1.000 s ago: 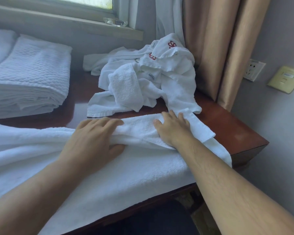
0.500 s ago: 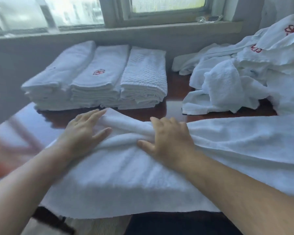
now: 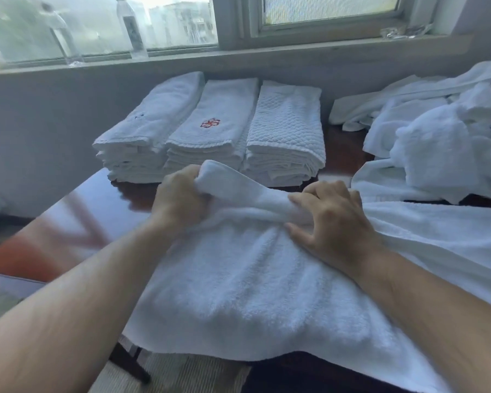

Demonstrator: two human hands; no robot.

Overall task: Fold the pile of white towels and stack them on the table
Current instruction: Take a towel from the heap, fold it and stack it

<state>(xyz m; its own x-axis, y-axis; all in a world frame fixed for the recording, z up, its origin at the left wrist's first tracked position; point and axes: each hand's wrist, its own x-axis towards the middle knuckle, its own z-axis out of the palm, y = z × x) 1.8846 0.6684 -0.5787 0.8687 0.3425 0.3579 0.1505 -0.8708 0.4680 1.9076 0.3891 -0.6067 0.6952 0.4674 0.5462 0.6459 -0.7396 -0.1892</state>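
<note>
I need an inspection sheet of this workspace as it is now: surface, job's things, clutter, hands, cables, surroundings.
Surface: dark glossy wooden table, partly covered by cloth.
Job's things: large white towel spread at the near edge, far edge bunched; three folded stacks by the wall; unfolded pile at right.
Clutter: nothing seen.
Hands: left hand grips the bunched towel edge; right hand pinches it.
Cables: nothing seen.
Surroundings: window sill with two clear bottles.

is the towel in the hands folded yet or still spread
Mostly spread: the towel lies open over the table edge; only its far edge is bunched.
</note>
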